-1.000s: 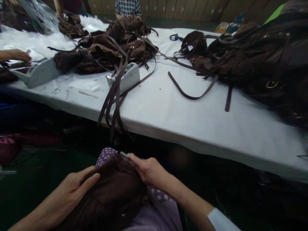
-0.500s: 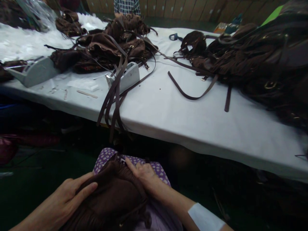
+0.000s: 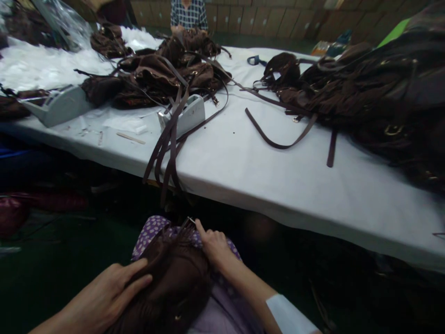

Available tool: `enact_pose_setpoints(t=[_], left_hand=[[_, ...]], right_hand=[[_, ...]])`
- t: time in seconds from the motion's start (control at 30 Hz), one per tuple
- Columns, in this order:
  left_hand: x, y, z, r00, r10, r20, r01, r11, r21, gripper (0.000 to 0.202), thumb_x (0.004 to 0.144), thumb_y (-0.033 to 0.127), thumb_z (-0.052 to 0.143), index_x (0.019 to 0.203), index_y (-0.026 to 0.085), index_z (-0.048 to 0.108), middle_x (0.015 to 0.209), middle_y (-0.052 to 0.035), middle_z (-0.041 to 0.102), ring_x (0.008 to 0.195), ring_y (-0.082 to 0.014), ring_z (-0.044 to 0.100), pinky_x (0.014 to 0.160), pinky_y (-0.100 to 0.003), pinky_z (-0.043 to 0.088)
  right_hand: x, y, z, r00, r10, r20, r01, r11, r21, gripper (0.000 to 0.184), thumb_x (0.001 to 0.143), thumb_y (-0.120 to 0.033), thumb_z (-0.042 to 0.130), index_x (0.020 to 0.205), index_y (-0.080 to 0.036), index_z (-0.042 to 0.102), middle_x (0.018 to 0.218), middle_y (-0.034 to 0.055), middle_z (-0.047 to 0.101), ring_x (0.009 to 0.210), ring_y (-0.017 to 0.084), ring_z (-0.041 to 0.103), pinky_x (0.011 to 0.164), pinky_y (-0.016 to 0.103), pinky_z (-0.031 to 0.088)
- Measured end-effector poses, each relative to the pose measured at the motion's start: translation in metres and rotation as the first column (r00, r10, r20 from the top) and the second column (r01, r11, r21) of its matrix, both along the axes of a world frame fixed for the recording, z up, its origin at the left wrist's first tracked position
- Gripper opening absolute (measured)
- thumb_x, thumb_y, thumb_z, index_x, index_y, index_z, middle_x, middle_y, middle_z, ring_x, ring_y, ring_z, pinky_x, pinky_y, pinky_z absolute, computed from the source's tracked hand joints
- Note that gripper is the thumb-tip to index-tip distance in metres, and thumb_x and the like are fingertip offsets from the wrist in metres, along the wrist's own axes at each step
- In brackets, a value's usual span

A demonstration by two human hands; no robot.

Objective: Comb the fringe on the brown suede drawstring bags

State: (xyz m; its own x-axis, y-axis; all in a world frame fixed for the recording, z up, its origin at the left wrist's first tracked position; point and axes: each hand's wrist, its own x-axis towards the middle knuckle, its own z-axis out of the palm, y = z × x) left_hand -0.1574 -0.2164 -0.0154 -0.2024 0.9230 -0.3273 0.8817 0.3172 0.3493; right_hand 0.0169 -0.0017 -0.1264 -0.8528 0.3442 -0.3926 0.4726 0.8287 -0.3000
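Note:
A dark brown fringed bag (image 3: 177, 278) lies on my lap, over purple cloth with pale spots (image 3: 151, 232). My left hand (image 3: 111, 290) pinches the bag's left side between thumb and fingers. At the bag's far end, my right hand (image 3: 216, 246) is closed with its index finger stretched forward. A thin shiny metal tool (image 3: 190, 220) sticks out by that fingertip, beside the bag's fringe; its kind is too small to make out, and most of it is hidden by the hand.
Ahead stands a white-covered table (image 3: 278, 171). It bears a heap of brown bags (image 3: 149, 74), a larger heap (image 3: 375, 93) at right, grey tape dispensers (image 3: 189, 113) and brown straps (image 3: 170, 148) hanging over the edge. A person in a checked shirt (image 3: 189, 14) is across the table.
My right hand has lifted slightly at the bag's far end, and the metal tool shows more plainly beyond the fringe. My left hand still grips the bag. The view has tilted a little.

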Motion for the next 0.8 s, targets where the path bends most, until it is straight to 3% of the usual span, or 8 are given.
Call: enact_pose_setpoints(t=[0.13, 0.23, 0.4, 0.53, 0.63, 0.8], left_hand=[[0.010, 0.011, 0.006, 0.990, 0.097, 0.106, -0.089, 0.993, -0.080, 0.037, 0.088, 0.037, 0.040, 0.113, 0.028, 0.066, 0.113, -0.0046, 0.069, 0.090, -0.0199, 0.066, 0.083, -0.026, 0.050], [0.012, 0.019, 0.013, 0.986, 0.078, 0.150, -0.063, 0.993, -0.101, 0.035, 0.089, 0.038, 0.041, 0.108, 0.030, 0.068, 0.118, -0.0031, 0.067, 0.088, -0.0192, 0.066, 0.084, -0.027, 0.050], [0.007, 0.013, 0.015, 0.973, 0.192, 0.130, -0.171, 0.973, -0.152, 0.037, 0.088, 0.044, 0.043, 0.115, 0.032, 0.066, 0.114, -0.0018, 0.069, 0.095, -0.0191, 0.066, 0.084, -0.025, 0.051], [0.009, -0.001, 0.012, 0.972, 0.185, 0.144, -0.185, 0.983, -0.009, 0.037, 0.088, 0.046, 0.042, 0.111, 0.033, 0.068, 0.112, -0.0005, 0.070, 0.091, -0.0180, 0.067, 0.084, -0.023, 0.051], [0.008, -0.003, 0.010, 0.963, 0.242, 0.116, -0.248, 0.968, 0.041, 0.037, 0.087, 0.050, 0.044, 0.106, 0.032, 0.071, 0.116, -0.0005, 0.069, 0.096, -0.0203, 0.066, 0.088, -0.025, 0.050], [-0.012, 0.014, 0.019, 0.892, 0.362, 0.270, -0.340, 0.932, -0.127, 0.040, 0.090, 0.047, 0.042, 0.118, 0.029, 0.064, 0.115, 0.0011, 0.068, 0.104, -0.0217, 0.062, 0.092, -0.027, 0.049]], right_hand=[[0.008, 0.011, -0.007, 1.000, 0.008, -0.008, -0.008, 1.000, -0.025, 0.063, 0.086, -0.010, 0.043, 0.146, -0.021, 0.024, 0.095, 0.0124, 0.069, 0.083, 0.022, 0.067, 0.074, 0.032, 0.049], [0.008, 0.017, -0.015, 0.998, -0.052, 0.032, 0.052, 0.998, 0.018, 0.064, 0.083, -0.004, 0.041, 0.145, -0.018, 0.027, 0.092, 0.0137, 0.069, 0.081, 0.025, 0.067, 0.072, 0.036, 0.050], [0.009, 0.011, -0.024, 0.991, 0.102, -0.082, -0.105, 0.994, -0.034, 0.062, 0.087, -0.009, 0.042, 0.145, -0.024, 0.028, 0.095, 0.0084, 0.068, 0.084, 0.018, 0.066, 0.075, 0.027, 0.048], [0.034, 0.036, -0.034, 0.994, 0.082, -0.077, -0.082, 0.997, 0.005, 0.057, 0.085, -0.007, 0.044, 0.140, -0.024, 0.039, 0.092, 0.0104, 0.068, 0.076, 0.020, 0.065, 0.069, 0.029, 0.048], [0.049, 0.047, -0.040, 0.992, 0.060, -0.108, -0.057, 0.998, 0.032, 0.059, 0.084, -0.004, 0.044, 0.138, -0.025, 0.040, 0.092, 0.0091, 0.067, 0.079, 0.019, 0.064, 0.073, 0.029, 0.046], [0.053, 0.026, -0.040, 0.968, 0.049, -0.245, -0.047, 0.999, 0.016, 0.056, 0.089, -0.007, 0.036, 0.143, -0.023, 0.031, 0.096, 0.0054, 0.065, 0.085, 0.016, 0.061, 0.077, 0.026, 0.045]])
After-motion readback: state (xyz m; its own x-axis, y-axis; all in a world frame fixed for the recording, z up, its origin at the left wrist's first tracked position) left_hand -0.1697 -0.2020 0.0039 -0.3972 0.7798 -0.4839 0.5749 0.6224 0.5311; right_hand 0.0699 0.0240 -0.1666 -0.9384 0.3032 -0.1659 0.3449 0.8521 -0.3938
